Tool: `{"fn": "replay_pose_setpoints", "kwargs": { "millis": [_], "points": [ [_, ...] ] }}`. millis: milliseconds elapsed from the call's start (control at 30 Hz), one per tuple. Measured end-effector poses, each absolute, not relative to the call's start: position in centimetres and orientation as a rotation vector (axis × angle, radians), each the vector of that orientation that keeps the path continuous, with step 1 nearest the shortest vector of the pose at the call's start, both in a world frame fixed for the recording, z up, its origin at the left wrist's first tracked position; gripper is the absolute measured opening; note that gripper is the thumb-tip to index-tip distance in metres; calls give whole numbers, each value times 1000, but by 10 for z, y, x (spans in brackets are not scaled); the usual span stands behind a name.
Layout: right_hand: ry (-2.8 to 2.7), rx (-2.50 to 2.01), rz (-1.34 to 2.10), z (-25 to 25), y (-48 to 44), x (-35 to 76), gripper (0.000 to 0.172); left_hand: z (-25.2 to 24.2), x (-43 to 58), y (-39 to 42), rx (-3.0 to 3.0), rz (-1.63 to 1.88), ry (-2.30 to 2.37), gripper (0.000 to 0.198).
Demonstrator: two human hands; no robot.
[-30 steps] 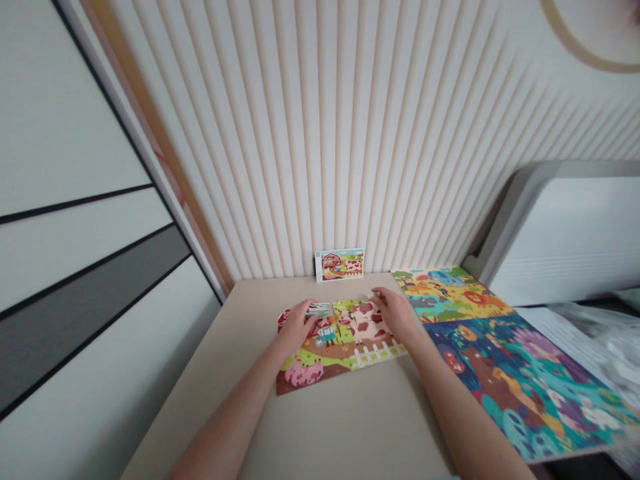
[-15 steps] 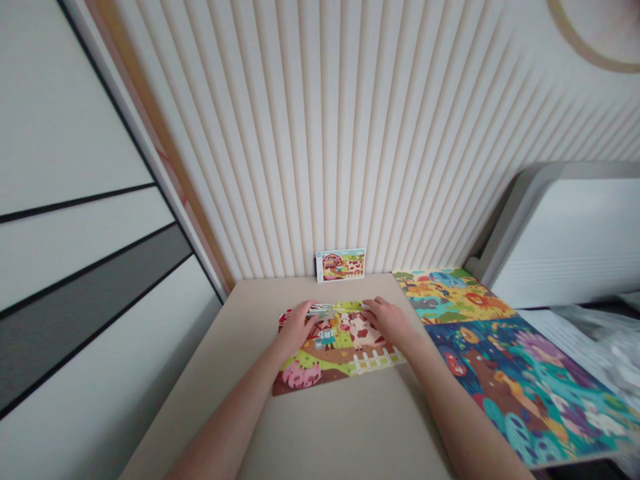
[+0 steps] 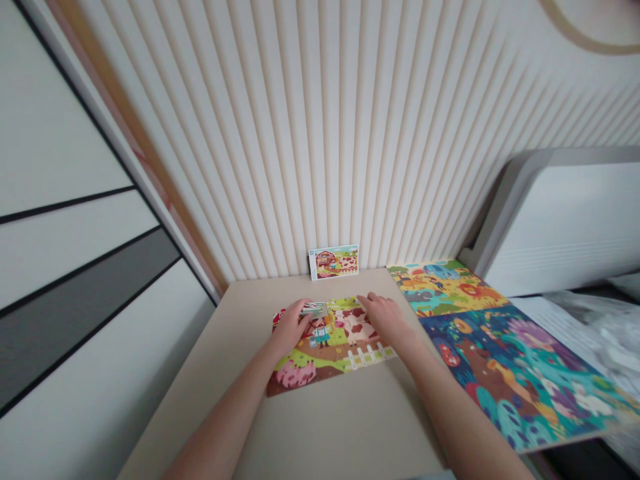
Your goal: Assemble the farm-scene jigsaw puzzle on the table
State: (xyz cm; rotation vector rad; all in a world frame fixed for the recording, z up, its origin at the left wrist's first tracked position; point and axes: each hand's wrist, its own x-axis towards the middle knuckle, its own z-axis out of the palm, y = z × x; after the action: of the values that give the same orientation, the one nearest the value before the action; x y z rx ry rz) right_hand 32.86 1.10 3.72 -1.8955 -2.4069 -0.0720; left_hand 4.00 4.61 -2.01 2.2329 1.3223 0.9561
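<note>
A farm jigsaw puzzle (image 3: 333, 357) with a cow, a farmer, a pig and a white fence lies flat on the table. My left hand (image 3: 289, 331) rests on its upper left part, thumb and fingers apart, covering some of the red barn area. On the upper right part, beside the cow, lies my right hand (image 3: 385, 320) with its fingers stretched out. Neither hand visibly grips a piece. Behind the puzzle, a small picture card (image 3: 334, 262) with the same farm scene leans upright against the wall.
To the right lie a yellow safari puzzle (image 3: 450, 287) and a dark blue forest animal puzzle (image 3: 525, 380). Clear plastic wrapping (image 3: 600, 333) is at far right, below a white panel (image 3: 565, 227). A ribbed wall (image 3: 310, 133) closes off the back of the beige table (image 3: 320, 433).
The camera view has shifted slightly, so the scene sits a little further left. Both hands stay in nearly the same places on the farm puzzle.
</note>
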Motion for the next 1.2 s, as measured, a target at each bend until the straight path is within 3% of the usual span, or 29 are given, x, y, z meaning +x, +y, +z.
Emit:
{"fn": "replay_pose_setpoints", "kwargs": {
  "millis": [133,333,567,933,1200],
  "points": [
    [-2128,-1987,8,33,16,332,24,-19,40,46,2234,965,1321,25],
    [-1950,-1666,409,23,30,341,44,-22,40,46,2212,974,1335,30],
    [-2210,-1697,331,5,31,333,46,-31,39,51,2148,1028,1452,53],
    [-1914,-1440,847,9,24,318,38,-25,41,49,2170,1001,1385,39],
    [-1940,-1738,277,-9,44,313,47,-29,41,51,2171,1019,1371,41]
  ]
}}
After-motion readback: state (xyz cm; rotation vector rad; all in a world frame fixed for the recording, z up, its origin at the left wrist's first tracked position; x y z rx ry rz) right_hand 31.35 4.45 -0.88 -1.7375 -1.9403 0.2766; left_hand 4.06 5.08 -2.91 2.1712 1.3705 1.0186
